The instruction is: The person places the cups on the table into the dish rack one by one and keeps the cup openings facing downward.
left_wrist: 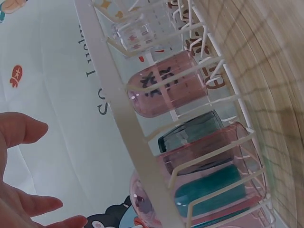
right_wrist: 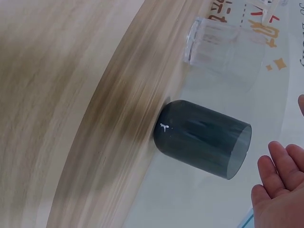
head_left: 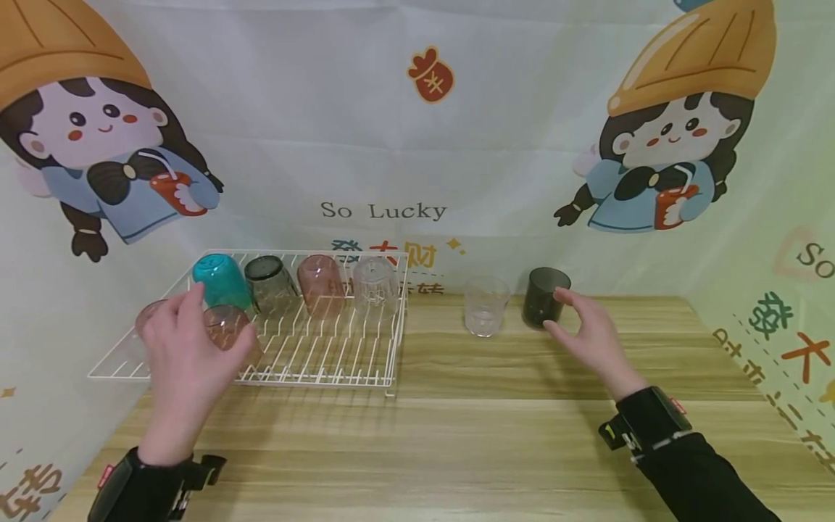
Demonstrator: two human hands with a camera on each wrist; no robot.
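Note:
My left hand (head_left: 189, 348) is above the front left of a white wire rack (head_left: 313, 380), fingers and thumb spread apart. Just past it, a pink glass (head_left: 225, 324) sits upside down in the rack, partly behind the hand; the left wrist view shows the fingers (left_wrist: 42, 204) apart from that pink glass (left_wrist: 209, 152). At the right, a dark grey glass (head_left: 540, 304) stands upright on the table. Beside its rim is my right hand (head_left: 593, 337), thumb and fingers apart; the right wrist view shows a gap between these fingers (right_wrist: 268, 171) and the grey glass (right_wrist: 199, 137).
In the rack's back row, a teal glass (head_left: 222, 279), a smoky glass (head_left: 270, 283), a pink one (head_left: 321, 286) and a clear one (head_left: 375, 286) stand upside down. A clear glass (head_left: 485, 308) is upright on the wooden table (head_left: 457, 449). A printed cloth (head_left: 509, 145) hangs behind.

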